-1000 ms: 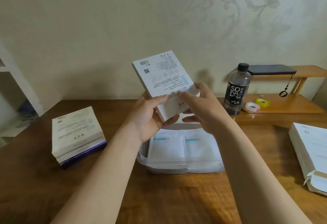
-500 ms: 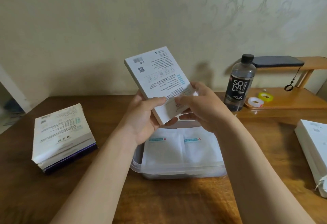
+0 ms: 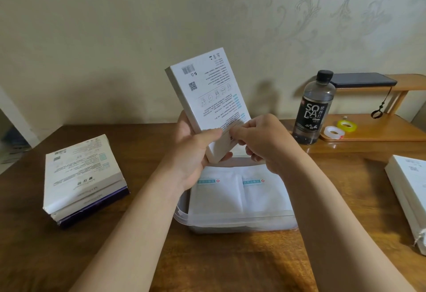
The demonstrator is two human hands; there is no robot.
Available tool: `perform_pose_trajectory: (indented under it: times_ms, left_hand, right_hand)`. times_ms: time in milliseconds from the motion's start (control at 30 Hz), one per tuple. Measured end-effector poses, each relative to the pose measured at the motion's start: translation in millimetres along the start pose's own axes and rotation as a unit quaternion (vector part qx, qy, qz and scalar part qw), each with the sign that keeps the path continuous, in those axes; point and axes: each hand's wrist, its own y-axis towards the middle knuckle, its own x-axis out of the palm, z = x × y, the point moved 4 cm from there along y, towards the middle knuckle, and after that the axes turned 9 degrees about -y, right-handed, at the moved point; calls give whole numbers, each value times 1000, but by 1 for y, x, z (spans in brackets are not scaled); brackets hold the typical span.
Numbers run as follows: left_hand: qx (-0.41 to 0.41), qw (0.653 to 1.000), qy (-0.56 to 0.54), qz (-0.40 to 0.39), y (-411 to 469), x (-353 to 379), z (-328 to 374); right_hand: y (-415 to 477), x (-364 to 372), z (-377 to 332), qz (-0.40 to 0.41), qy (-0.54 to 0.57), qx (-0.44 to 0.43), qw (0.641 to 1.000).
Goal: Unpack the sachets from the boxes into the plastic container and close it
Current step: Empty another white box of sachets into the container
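Note:
I hold a flat white box (image 3: 207,93) upright and tilted above the clear plastic container (image 3: 235,221). My left hand (image 3: 196,151) grips the box's lower left side. My right hand (image 3: 260,141) pinches the box's lower right end with thumb and fingers. Two white sachets (image 3: 239,192) with teal labels lie side by side inside the container, which has no lid on it. A stack of closed boxes (image 3: 83,178) sits on the table at the left. More white boxes (image 3: 410,194) lie at the right edge.
A dark soda bottle (image 3: 311,111) stands behind the container at the right. Two tape rolls (image 3: 341,129) lie on a low wooden shelf (image 3: 380,130), with a black phone (image 3: 362,79) on its upper tier. The wooden table (image 3: 230,264) meets the wall behind.
The box has tipped more upright in my hands. My right fingers have closed in on its lower end. The view has shifted a little to the left.

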Motion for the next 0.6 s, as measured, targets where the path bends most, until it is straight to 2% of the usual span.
perform_pose_trajectory:
  times_ms: [400,600]
  left_hand:
    - [-10,994,-106,2,6,-10,-2]
    - [-7,980,-197,11,7,-12,-1]
  right_hand:
    - [-3,-1,-7,-4,98,-18,995]
    - [-4,4,-11,-33,238,-29,970]
